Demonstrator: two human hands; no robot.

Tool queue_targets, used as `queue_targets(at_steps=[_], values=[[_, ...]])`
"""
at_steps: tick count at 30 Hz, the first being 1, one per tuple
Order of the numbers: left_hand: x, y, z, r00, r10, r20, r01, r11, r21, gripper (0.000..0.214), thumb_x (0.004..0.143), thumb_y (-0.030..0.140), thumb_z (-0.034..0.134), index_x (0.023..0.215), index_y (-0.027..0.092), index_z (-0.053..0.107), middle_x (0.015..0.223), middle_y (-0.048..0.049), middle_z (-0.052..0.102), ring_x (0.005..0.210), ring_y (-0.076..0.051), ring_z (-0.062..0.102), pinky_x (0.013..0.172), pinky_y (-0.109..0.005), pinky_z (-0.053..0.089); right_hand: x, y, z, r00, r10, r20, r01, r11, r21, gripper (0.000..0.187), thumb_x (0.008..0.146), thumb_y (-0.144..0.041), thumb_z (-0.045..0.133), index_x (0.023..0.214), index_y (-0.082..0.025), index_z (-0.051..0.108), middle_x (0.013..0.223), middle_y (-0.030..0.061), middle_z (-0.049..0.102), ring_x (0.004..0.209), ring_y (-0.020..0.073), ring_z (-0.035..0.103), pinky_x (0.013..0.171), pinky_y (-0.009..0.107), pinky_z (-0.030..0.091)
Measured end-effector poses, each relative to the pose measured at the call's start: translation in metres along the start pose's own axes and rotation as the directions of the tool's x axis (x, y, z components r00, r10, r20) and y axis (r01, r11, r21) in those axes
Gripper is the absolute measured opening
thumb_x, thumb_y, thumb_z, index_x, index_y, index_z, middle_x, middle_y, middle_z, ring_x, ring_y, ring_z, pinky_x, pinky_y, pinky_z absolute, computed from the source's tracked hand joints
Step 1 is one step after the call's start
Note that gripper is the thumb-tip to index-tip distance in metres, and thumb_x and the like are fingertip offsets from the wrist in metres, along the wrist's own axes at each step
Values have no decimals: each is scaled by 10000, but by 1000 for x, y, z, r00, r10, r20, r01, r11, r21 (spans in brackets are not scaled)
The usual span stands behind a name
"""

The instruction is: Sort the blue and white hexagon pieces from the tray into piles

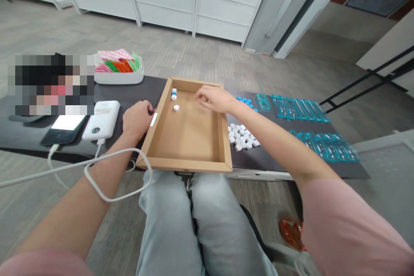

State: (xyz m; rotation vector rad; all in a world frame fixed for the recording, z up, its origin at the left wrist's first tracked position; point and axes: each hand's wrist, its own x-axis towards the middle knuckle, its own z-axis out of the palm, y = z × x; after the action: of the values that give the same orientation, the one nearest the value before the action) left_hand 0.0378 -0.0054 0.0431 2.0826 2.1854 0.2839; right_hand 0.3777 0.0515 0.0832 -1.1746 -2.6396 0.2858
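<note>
Over the upper right part of a shallow brown cardboard tray, my right hand has its fingers bent down and drawn together. What its fingertips hold, if anything, is hidden. My left hand is curled into a loose fist against the outside of the tray's left wall, and nothing shows in it. Inside the tray, near the upper left corner, a short row of white and blue pieces lies along the wall. A single white hexagonal piece lies apart, just below that row.
Right of the tray are a pile of white hexagonal pieces, blue pieces and teal clear plastic parts. At left lie a white power bank, a phone and a bin of colourful strips. A white cable loops over my left forearm.
</note>
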Motion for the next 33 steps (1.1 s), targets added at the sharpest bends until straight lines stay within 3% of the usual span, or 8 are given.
queue_targets(at_steps=[3,6,11,18,23,27,30,33], values=[[-1,0,1,1000,1,-14,-1,1000,-4,263,1053,331,647,1208,243,840,1269,-153,846,1150,-353,812,948,-415,594,60,-26,26,996,34,80,-24,993,-115,514,1063,-104,612,1541,-215,767,1598,165,742,1317,343,781,1082,450,590],[-1,-1,2,1000,9,-23,-9,1000,-15,245,1067,346,645,1199,243,824,1299,-156,842,1186,-357,812,975,-420,596,94,-35,43,984,114,138,-90,981,-170,583,1055,-55,580,1605,-203,708,1642,178,734,1381,369,773,1101,475,608],[-2,0,1,1000,9,-5,-9,999,-37,233,1083,342,637,1204,247,812,1326,-154,840,1246,-360,808,1006,-419,592,109,-35,52,980,154,127,-132,978,-164,490,1085,-146,664,1573,-181,659,1584,201,782,1453,404,736,1163,520,605],[-6,5,-9,999,-5,35,5,1000,-13,284,1081,334,604,1239,256,827,1342,-156,845,1250,-358,807,981,-404,590,113,-40,43,965,168,201,-125,970,-208,408,1104,-223,702,1507,-163,679,1622,229,748,1418,387,743,1080,445,580],[-6,6,-11,999,-16,41,15,1000,4,288,1083,348,617,1253,252,828,1377,-162,844,1242,-359,800,962,-399,574,100,-41,38,968,178,175,-139,968,-211,347,1095,-256,727,1430,-165,723,1520,220,802,1377,395,746,1030,431,559],[-6,6,-12,997,-20,80,19,1000,12,334,1129,358,570,1309,207,807,1416,-184,823,1248,-350,780,972,-398,542,72,-36,23,985,126,119,-106,981,-163,296,1080,-235,710,1360,-173,783,1456,190,833,1298,371,760,1002,421,541],[-5,4,-12,995,-3,104,1,1000,27,380,1155,353,519,1365,174,781,1459,-198,801,1256,-340,765,970,-393,521,27,-13,-6,993,116,31,-111,986,-124,318,1060,-240,697,1349,-194,822,1399,151,848,1228,342,762,1009,417,532],[-3,2,-10,993,-10,117,5,999,42,393,1162,338,489,1382,167,766,1513,-209,785,1288,-352,757,954,-394,506,-38,32,-44,979,204,-24,-205,970,-130,336,1030,-296,754,1334,-205,865,1332,133,863,1166,329,769,1028,427,546]])
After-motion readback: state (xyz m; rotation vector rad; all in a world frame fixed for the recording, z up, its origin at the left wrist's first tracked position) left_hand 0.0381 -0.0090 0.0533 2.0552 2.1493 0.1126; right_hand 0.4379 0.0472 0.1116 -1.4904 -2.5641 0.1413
